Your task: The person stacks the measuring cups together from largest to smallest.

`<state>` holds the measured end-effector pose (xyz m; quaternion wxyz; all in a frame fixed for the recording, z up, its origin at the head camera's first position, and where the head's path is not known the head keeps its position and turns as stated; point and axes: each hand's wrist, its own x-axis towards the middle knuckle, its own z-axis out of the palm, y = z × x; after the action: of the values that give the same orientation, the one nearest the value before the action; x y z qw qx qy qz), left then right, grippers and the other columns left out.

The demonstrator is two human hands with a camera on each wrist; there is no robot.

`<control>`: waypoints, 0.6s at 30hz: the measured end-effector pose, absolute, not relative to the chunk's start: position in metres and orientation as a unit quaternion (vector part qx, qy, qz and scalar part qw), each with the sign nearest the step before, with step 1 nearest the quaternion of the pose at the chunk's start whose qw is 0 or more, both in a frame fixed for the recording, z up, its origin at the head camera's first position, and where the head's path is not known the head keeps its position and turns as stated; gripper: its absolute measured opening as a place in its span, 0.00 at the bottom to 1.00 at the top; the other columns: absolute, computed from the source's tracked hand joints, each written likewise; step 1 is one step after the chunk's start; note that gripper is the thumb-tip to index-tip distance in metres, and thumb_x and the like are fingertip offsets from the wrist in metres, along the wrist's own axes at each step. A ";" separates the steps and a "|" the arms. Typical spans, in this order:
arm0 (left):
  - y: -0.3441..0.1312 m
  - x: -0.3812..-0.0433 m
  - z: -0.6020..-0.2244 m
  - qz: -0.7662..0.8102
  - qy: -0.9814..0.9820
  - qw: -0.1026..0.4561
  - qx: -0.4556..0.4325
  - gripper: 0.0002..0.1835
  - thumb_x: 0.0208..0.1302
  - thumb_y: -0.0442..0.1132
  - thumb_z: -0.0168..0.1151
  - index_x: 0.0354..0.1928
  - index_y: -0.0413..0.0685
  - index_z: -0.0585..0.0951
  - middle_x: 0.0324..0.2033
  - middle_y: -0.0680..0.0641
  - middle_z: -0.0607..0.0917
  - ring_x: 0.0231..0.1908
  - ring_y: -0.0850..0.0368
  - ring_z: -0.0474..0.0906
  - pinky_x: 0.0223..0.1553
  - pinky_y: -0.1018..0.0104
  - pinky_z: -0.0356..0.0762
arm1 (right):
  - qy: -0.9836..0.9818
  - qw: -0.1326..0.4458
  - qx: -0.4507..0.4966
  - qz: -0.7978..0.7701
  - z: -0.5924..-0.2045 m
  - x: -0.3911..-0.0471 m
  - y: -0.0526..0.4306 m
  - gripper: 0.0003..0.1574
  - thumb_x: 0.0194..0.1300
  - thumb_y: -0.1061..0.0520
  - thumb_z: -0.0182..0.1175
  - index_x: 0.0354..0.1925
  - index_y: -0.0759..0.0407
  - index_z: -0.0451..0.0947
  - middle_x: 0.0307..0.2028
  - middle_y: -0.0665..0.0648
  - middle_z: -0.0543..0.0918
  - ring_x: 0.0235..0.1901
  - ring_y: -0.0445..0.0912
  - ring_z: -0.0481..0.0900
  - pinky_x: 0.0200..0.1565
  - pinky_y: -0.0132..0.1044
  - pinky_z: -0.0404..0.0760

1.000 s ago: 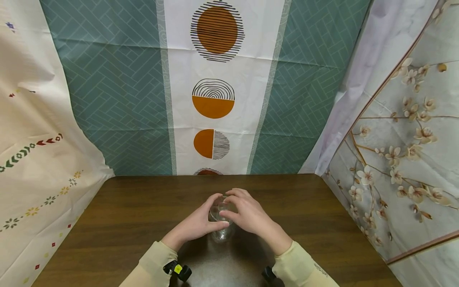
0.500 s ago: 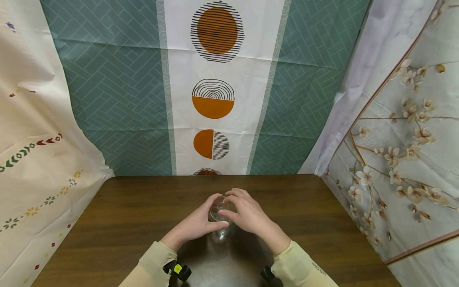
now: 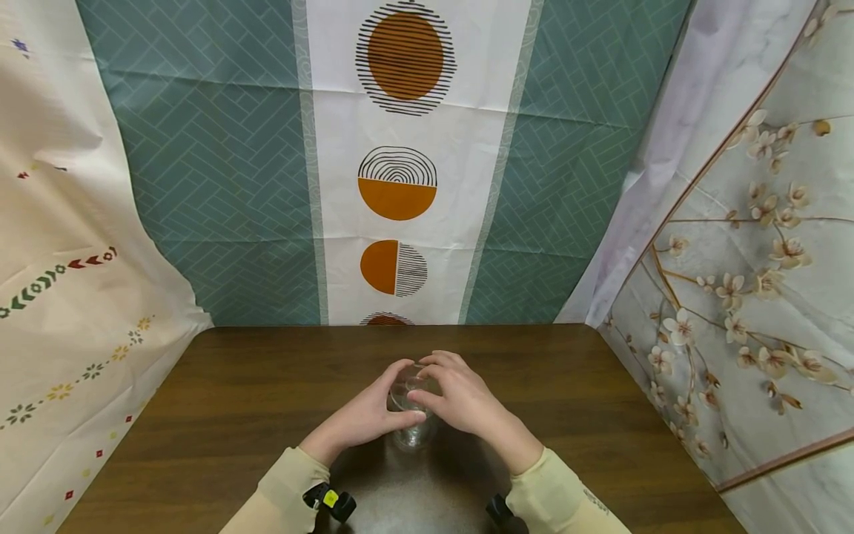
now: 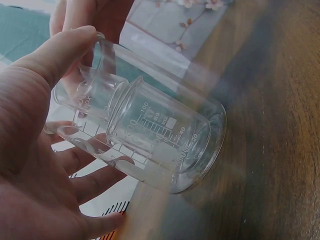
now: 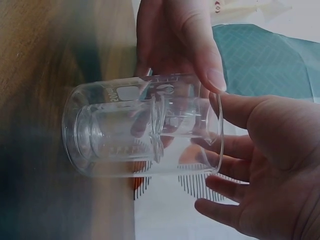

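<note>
A large clear glass beaker (image 3: pixel 411 437) stands upright on the table between the hands. My left hand (image 3: pixel 370 413) holds its side near the rim, thumb toward me. Inside its lower part sits a middle-sized beaker (image 4: pixel 160 125) with a white scale up to 100. Above that, within the large beaker's mouth, shows a still smaller beaker (image 5: pixel 181 117). From the right, my right hand (image 3: pixel 462 394) reaches over the rim; its thumb and fingers appear to pinch the smallest beaker. Glass overlaps make their exact contact hard to see.
The brown wooden table (image 3: pixel 267 371) has a teal and white cloth (image 3: pixel 394 230) hanging behind it. Patterned cloths hang at left (image 3: pixel 80 297) and right (image 3: pixel 734 311). A dark wrist camera (image 3: pixel 333 504) is strapped at the left sleeve.
</note>
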<state>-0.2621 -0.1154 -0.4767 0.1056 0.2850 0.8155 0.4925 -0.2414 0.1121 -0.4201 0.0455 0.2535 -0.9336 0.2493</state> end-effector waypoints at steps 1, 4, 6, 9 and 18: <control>-0.115 -0.262 -0.477 0.493 0.816 0.106 0.284 0.48 0.74 0.52 0.75 0.86 0.54 0.57 0.75 0.48 0.73 0.72 0.48 0.73 0.64 0.46 0.79 | -0.934 0.045 0.253 0.249 -0.420 -0.241 0.113 0.21 0.77 0.42 0.71 0.55 0.55 0.90 0.70 0.59 0.81 0.79 0.60 0.66 0.68 0.63 0.77; -0.115 -0.262 -0.477 0.493 0.817 0.107 0.280 0.48 0.74 0.51 0.75 0.85 0.55 0.57 0.75 0.47 0.73 0.72 0.47 0.73 0.65 0.46 0.79 | -0.934 0.042 0.252 0.249 -0.419 -0.241 0.114 0.21 0.77 0.43 0.72 0.54 0.56 0.90 0.70 0.59 0.81 0.79 0.60 0.66 0.68 0.63 0.78; -0.115 -0.262 -0.477 0.492 0.818 0.109 0.279 0.47 0.74 0.52 0.75 0.85 0.56 0.57 0.75 0.47 0.73 0.72 0.47 0.73 0.65 0.46 0.79 | -0.934 0.041 0.251 0.249 -0.418 -0.241 0.115 0.20 0.77 0.43 0.72 0.54 0.56 0.90 0.70 0.59 0.81 0.79 0.61 0.66 0.68 0.63 0.78; -0.115 -0.262 -0.477 0.490 0.819 0.109 0.278 0.48 0.74 0.53 0.75 0.85 0.57 0.57 0.75 0.47 0.73 0.72 0.47 0.73 0.65 0.45 0.79 | -0.935 0.041 0.251 0.249 -0.419 -0.241 0.115 0.20 0.77 0.43 0.72 0.55 0.56 0.90 0.70 0.59 0.81 0.79 0.61 0.65 0.69 0.63 0.77; -0.115 -0.262 -0.476 0.485 0.824 0.109 0.273 0.51 0.72 0.57 0.76 0.85 0.56 0.57 0.76 0.46 0.72 0.73 0.44 0.73 0.66 0.43 0.79 | -0.936 0.042 0.246 0.249 -0.419 -0.242 0.115 0.21 0.76 0.44 0.73 0.57 0.56 0.90 0.70 0.59 0.81 0.80 0.60 0.65 0.70 0.62 0.75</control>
<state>-0.2620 -0.1151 -0.4757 0.1094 0.2732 0.8237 0.4847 -0.2419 0.1152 -0.4188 0.0415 0.2458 -0.9359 0.2488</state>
